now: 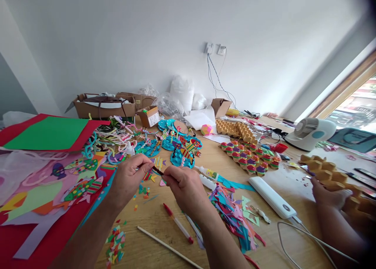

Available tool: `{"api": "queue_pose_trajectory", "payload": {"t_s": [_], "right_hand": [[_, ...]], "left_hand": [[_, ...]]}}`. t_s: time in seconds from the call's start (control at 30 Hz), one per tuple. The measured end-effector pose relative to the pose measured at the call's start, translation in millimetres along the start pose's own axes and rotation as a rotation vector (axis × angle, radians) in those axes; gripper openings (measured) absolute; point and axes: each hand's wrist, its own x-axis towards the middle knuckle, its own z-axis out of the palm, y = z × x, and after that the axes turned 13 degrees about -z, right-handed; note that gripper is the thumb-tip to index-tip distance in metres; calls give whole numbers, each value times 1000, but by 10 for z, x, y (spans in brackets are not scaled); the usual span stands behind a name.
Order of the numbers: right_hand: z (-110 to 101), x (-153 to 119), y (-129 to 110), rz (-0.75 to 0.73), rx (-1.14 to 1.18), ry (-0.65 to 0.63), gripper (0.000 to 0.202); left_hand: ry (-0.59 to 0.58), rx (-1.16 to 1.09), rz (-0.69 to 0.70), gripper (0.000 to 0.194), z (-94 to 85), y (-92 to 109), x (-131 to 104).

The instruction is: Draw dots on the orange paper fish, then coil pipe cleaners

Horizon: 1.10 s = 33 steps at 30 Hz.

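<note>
Between my two hands stretches a short dark brown fuzzy strip that looks like a pipe cleaner [158,170]. My left hand [129,179] pinches one end of it between thumb and fingers. The other end is pinched by my right hand [185,186]. Just beyond lie blue painted discs [182,159] with patterned paper fish [189,145] on them. Under my hands on the wooden table are a red pen [178,222], a thin wooden stick [167,245] and small coloured paper scraps [115,241].
Coloured paper sheets [47,134] and pipe cleaners [117,130] are piled at left. Paper strips [232,214], a white power strip [273,196] and painted egg cartons [249,155] lie at right. A co-worker's hand [329,194] holds a plain egg carton [326,171] near a fan [311,132].
</note>
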Motion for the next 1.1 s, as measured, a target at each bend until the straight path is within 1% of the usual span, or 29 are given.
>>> {"api": "queue_pose_trajectory", "payload": {"t_s": [0.03,0.13,0.17,0.23,0.3,0.37,0.47,0.53,0.57,0.6,0.7,0.77,0.83,0.93,1.0,1.1], "right_hand": [[1,-1,2,8,5,6,16],[1,-4,18,42,66,31,15],[1,-6,23,48,86,43,15],[0,-9,25,51,105,64,15],[4,-11,18,54,101,72,15],[11,-10,9,55,82,64,14],[20,-2,0,57,59,45,13],[18,2,1,53,77,37,12],[15,3,4,46,99,34,13],[11,4,9,37,129,33,13],[4,5,34,14,241,44,15],[6,7,50,22,285,63,16],[11,11,61,39,278,87,16],[14,8,62,47,234,112,14],[13,-2,58,39,213,110,14],[8,-21,55,35,226,93,14]], "left_hand": [[-34,-55,-43,17,8,-10,2],[-157,-314,-211,22,27,-35,-3],[-183,-394,-247,26,30,-35,-10],[-212,-503,-276,35,34,-27,-30],[-233,-534,-275,39,39,-23,-44],[-242,-495,-265,35,48,-38,-44],[-183,-383,-225,22,59,-75,-25],[-140,-360,-206,20,58,-81,-20],[-142,-380,-215,21,55,-73,-22],[-162,-422,-242,22,50,-60,-28],[-266,-607,-381,26,44,-19,-47],[-276,-673,-438,27,51,-17,-48],[-222,-642,-414,26,63,-41,-40],[-159,-533,-316,24,80,-78,-29],[-156,-516,-272,26,82,-73,-33],[-180,-562,-245,31,75,-29,-48]]}}
